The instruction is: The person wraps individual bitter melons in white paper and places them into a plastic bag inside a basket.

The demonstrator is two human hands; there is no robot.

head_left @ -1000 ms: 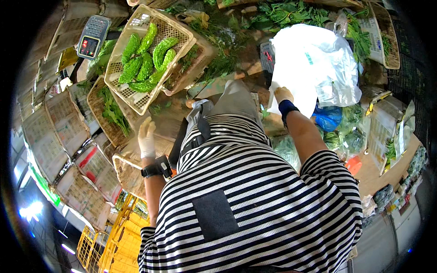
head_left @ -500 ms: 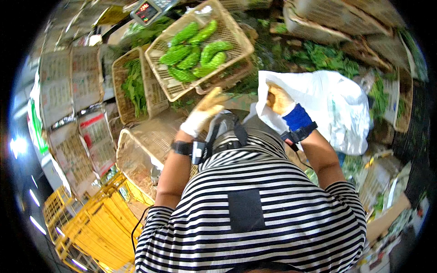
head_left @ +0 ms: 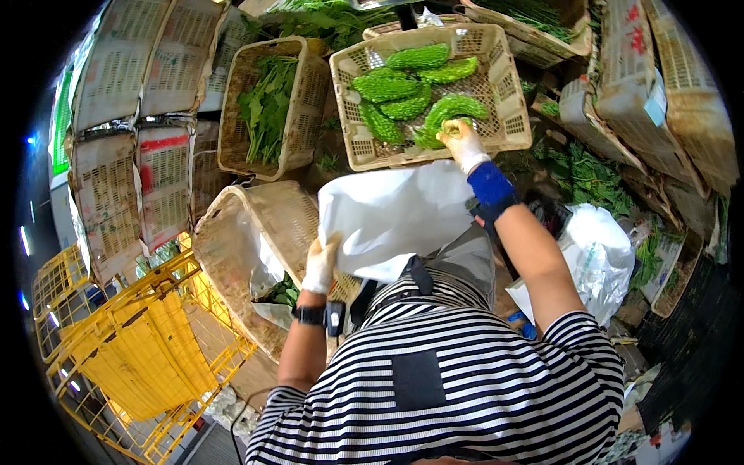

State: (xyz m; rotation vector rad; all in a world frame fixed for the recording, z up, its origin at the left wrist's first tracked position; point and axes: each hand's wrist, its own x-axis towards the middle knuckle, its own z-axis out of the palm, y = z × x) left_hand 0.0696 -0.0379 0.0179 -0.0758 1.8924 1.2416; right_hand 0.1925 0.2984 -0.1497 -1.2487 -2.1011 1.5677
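Several green, bumpy bitter melons (head_left: 418,56) lie in a beige plastic crate (head_left: 518,116) ahead of me. My right hand (head_left: 463,145), in a white and yellow work glove with a blue cuff, reaches over the crate's near rim. Its fingers are closed on the nearest bitter melon (head_left: 425,138), hiding part of it. Closer to my body, a white plastic bag (head_left: 395,209) spreads out below the crate. My left hand (head_left: 318,265), gloved too, pinches the bag's left edge.
To the left stand a crate of leafy greens (head_left: 267,105), a tilted beige crate (head_left: 256,225), stacked crates (head_left: 105,163) and a yellow wire cart (head_left: 147,349). A bulging white bag (head_left: 601,252) sits at the right, near loose greens (head_left: 589,178) and more stacked crates (head_left: 659,85).
My right hand has left the white bag on the right and moved to a bitter melon in the crate. My left hand, free before, now grips a white bag's edge. The view has turned.
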